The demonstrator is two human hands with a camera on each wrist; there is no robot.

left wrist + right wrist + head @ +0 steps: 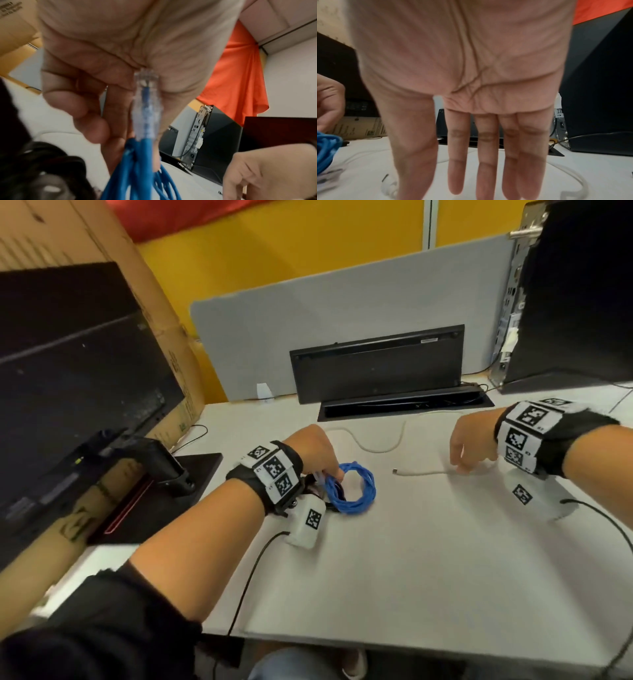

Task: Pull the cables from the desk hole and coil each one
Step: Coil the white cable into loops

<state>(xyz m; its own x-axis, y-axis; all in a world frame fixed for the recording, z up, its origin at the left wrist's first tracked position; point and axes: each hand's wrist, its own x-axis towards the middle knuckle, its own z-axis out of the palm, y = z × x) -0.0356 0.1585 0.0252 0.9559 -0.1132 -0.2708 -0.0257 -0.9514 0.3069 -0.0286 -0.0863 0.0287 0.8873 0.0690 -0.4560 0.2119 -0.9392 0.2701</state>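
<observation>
Head view: left hand pinches the coiled blue network cable; right hand, fingers straight and close together, hovers over the thin white cable mid-desk.

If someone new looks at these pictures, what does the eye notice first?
First the bright blue coil at the desk's middle, gripped by the left hand. Next the white cable lying loose to its right, with the open right hand over it.

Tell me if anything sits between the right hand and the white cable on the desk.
Nothing visible does. The right hand hovers open directly over the white cable, with only bare desk beneath. The blue cable coil lies off to the side, held by the left hand.
</observation>
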